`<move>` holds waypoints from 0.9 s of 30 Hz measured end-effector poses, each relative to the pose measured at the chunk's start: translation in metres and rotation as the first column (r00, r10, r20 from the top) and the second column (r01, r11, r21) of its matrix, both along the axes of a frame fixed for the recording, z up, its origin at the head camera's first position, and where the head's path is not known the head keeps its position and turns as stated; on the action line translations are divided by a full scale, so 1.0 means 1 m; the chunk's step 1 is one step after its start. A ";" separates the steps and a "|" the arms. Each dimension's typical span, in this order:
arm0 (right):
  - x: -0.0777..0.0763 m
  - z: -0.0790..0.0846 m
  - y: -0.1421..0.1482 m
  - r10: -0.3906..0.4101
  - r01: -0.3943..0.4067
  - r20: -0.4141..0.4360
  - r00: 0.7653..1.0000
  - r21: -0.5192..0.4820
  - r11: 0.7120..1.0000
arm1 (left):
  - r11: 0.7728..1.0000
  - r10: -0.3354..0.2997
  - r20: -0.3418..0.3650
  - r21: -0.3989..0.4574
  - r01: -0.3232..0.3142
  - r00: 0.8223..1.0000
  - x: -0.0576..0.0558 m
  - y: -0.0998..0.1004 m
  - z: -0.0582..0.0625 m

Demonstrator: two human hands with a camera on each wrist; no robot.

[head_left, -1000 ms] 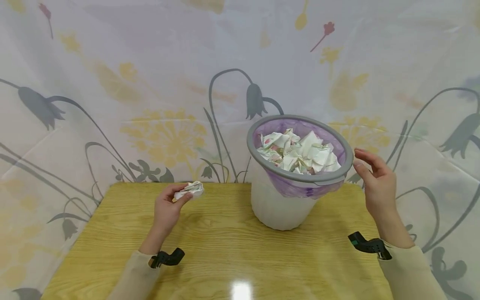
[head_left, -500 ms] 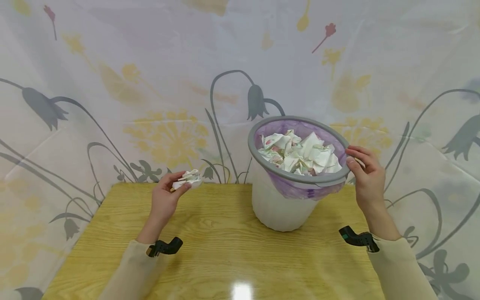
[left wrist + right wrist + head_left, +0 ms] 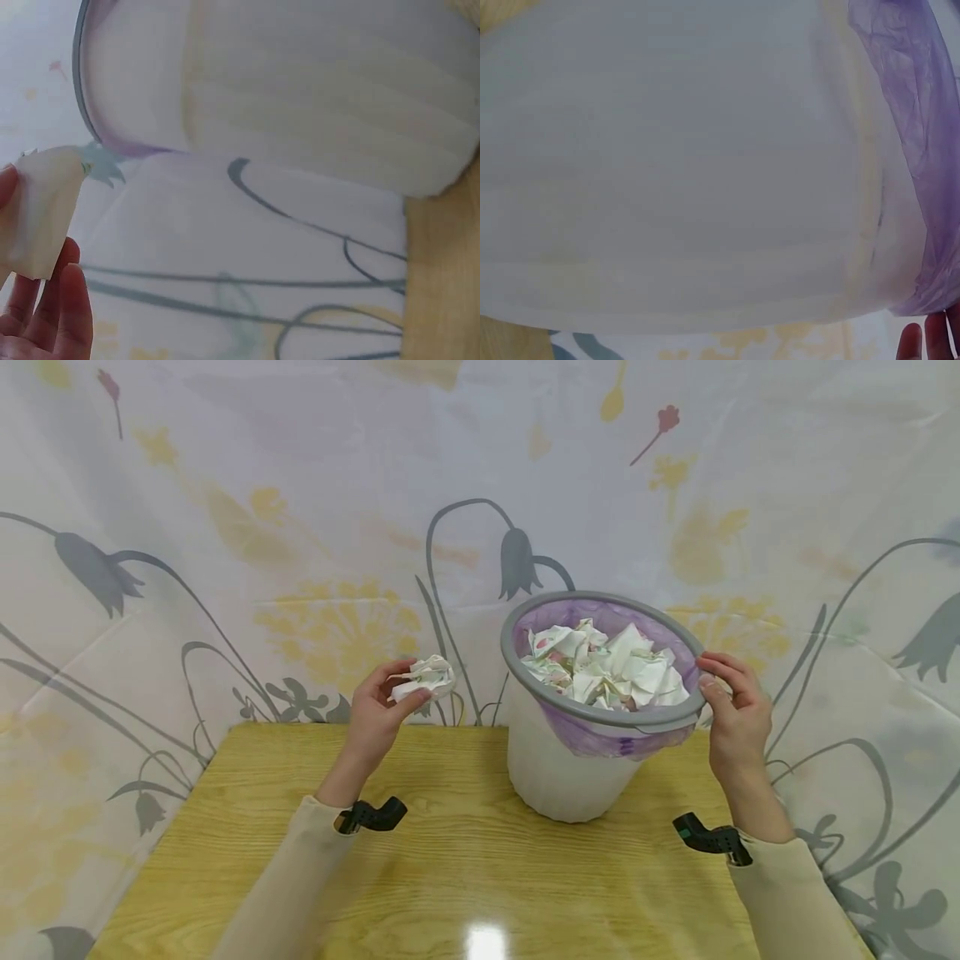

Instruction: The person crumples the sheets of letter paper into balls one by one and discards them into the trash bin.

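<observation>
A crumpled piece of white paper [image 3: 427, 678] is pinched between the thumb and fingers of my left hand [image 3: 378, 706], held up above the far table edge. In the left wrist view the same paper [image 3: 46, 210] hangs left of the bin's rim, apart from it. A white trash bin [image 3: 566, 785] with a grey rim and purple liner [image 3: 585, 735] stands right of centre, its mouth facing me. Crumpled papers [image 3: 611, 664] fill it near the top. My right hand [image 3: 738, 718] holds the rim at its right side, thumb and fingertips at the edge.
A yellowish wooden table [image 3: 450, 877] lies under both arms. Close behind it hangs a white cloth [image 3: 337, 468] printed with flowers. Each wrist carries a small black camera mount, the left mount [image 3: 372, 816] over the table.
My left hand has moved right and up with the paper, toward the bin. My right hand has come left from beside the bin to its rim. The bin stays in place.
</observation>
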State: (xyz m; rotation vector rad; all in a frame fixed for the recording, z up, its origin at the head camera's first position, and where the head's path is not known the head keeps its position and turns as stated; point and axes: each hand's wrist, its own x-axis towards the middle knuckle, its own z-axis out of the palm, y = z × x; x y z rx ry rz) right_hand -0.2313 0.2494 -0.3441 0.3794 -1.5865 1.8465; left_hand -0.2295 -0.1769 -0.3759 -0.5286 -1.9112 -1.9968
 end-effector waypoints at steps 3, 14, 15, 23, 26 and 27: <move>0.000 0.000 -0.001 -0.011 0.011 0.007 1.000 0.004 1.000 | 0.999 -0.022 -0.019 -0.033 0.021 1.000 -0.005 0.009 0.014; -0.001 0.000 -0.002 0.008 -0.008 -0.029 1.000 -0.001 1.000 | 0.981 0.005 -0.119 -0.190 -0.028 0.993 -0.020 0.040 0.074; -0.001 0.000 -0.002 0.009 -0.009 -0.031 0.999 0.001 1.000 | 0.979 0.001 -0.130 -0.204 -0.028 0.991 -0.022 0.043 0.079; 0.000 -0.002 -0.002 0.008 -0.008 -0.043 0.999 -0.002 1.000 | 0.943 -0.108 -0.135 -0.328 0.058 0.985 -0.035 0.070 0.118; 0.000 -0.002 -0.002 0.012 -0.013 -0.045 0.999 -0.006 1.000 | 0.882 -0.165 -0.075 -0.458 0.113 0.983 -0.040 0.083 0.136; 0.000 -0.002 -0.002 0.012 -0.012 -0.046 0.999 -0.005 1.000 | 0.849 -0.178 -0.047 -0.512 0.129 0.983 -0.042 0.088 0.141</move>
